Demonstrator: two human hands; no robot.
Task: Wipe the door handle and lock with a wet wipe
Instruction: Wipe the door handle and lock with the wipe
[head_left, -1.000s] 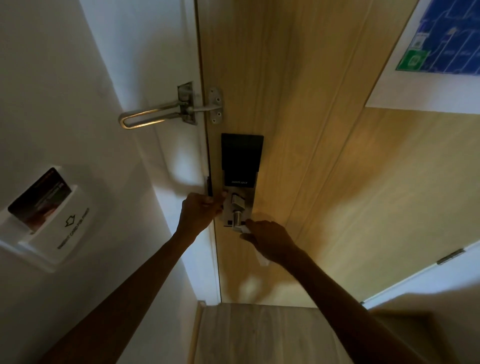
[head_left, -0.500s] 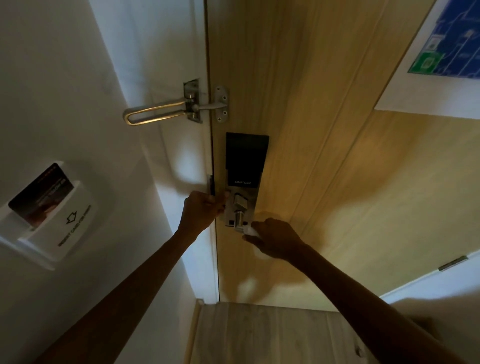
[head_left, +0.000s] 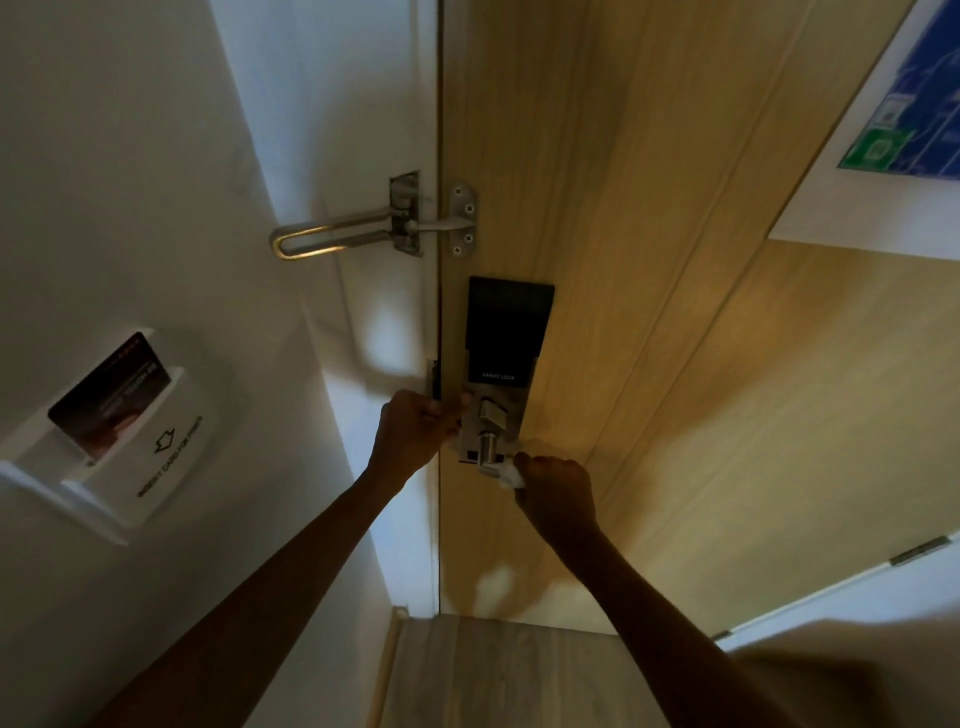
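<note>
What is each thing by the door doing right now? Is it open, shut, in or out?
Wooden door: shut or nearly so.
Silver swing-bar door guard: folded back against the frame, not latched.
Dark key card: in the white wall slot.
White wet wipe: pressed against the silver handle.
Left hand: gripping the door edge.
Right hand: closed on the wipe.
</note>
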